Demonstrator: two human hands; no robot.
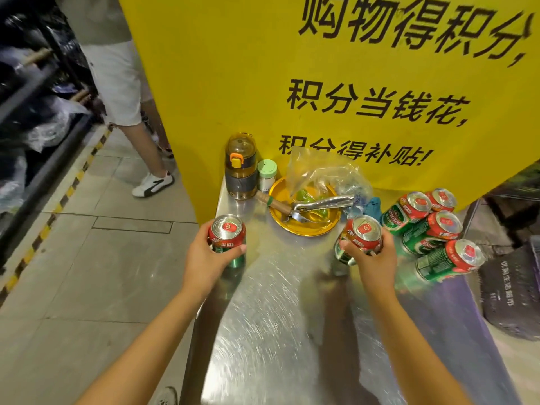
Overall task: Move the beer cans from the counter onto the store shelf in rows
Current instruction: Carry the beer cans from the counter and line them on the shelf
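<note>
The left hand is wrapped around an upright red-and-green aluminium beer can at about nine o'clock on the brushed stainless-steel counter, fingers curled round its far side and thumb across the near side; whether the can's base touches the steel cannot be told. The right hand clasps a second red-and-green beer can at about two o'clock, thumb on one side and fingers on the other. Just beside it, toward three o'clock, a cluster of four more red-and-green beer cans stands near the counter's right edge. At twelve o'clock sits a round yellow plate bearing metal tongs with a wooden handle and a crumpled clear plastic bag. At eleven o'clock stand an amber drinking bottle with an orange latch and a small jar with a pale green lid, both against a yellow sign with black lettering.
</note>
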